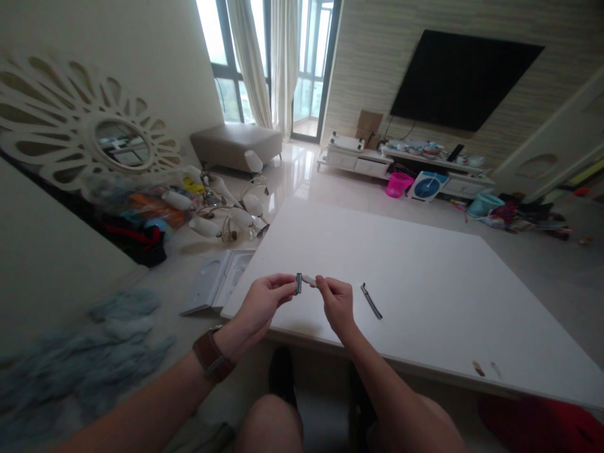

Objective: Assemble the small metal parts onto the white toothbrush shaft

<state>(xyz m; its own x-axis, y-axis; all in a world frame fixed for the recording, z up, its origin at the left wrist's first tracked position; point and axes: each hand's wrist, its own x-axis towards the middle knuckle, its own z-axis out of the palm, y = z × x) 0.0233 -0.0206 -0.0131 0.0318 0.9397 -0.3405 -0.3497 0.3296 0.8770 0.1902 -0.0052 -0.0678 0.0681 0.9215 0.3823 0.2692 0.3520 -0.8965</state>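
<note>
Above the near edge of the white table (406, 270), my left hand (264, 302) pinches a small razor cartridge (299, 283), dark with a green strip, held upright between thumb and fingertips. My right hand (337, 302) is closed on a slim whitish piece (309, 280); its exact kind is too small to make out. The tip of that piece points left and meets or nearly meets the cartridge; I cannot tell whether they touch. To the right of my right hand, a black and silver razor handle (371, 302) lies on the tabletop.
Two small items, one dark and yellowish (478, 368) and one pale (495, 370), lie near the table's right front edge. An open white case (217, 280) and a chandelier (231, 214) are on the floor to the left. Red fabric (538, 421) sits at the lower right.
</note>
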